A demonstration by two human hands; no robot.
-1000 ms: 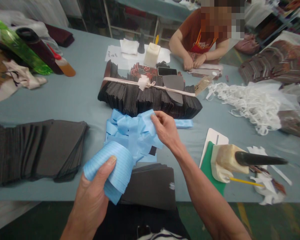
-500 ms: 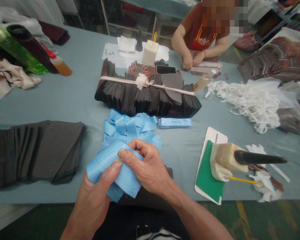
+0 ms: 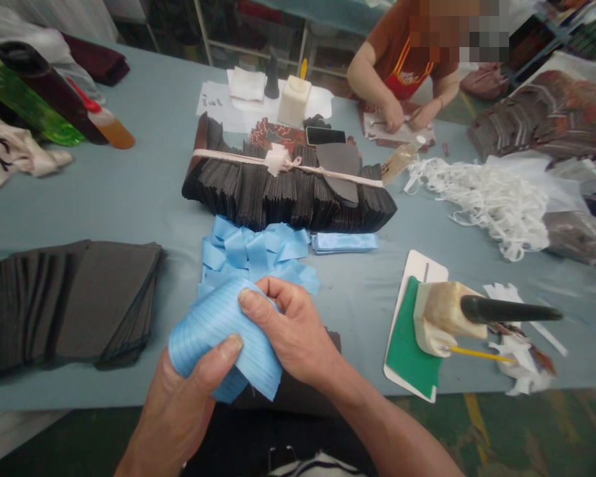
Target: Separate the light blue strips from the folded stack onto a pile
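Note:
A stack of light blue ribbon strips [image 3: 218, 324] is bent over between my hands above the table's near edge. My left hand [image 3: 193, 377] is closed round it from below, thumb pressed on top. My right hand [image 3: 288, 324] pinches its upper right side, with the thumb on the face and the fingers behind. The strips' layered edges show as fine lines, and their cut ends hang down. Just beyond lies a loose heap of blue ribbon pieces [image 3: 258, 248], and beside that a neat folded bundle of blue ribbon [image 3: 345, 242]. Dark pieces [image 3: 312, 391] lie partly hidden under my hands.
Dark grey cut pieces [image 3: 109, 298] are fanned out at left. A tied row of dark pieces [image 3: 288, 199] lies ahead. At right, a cream bottle with a black nozzle [image 3: 447, 311] rests by a green sheet [image 3: 412, 351]. White strips [image 3: 491, 199] are piled behind; a co-worker [image 3: 402, 73] works across.
The near end of the ribbon stack has opened slightly under my thumbs. My view has shifted a little. Across the table, the co-worker's hands have moved over their work.

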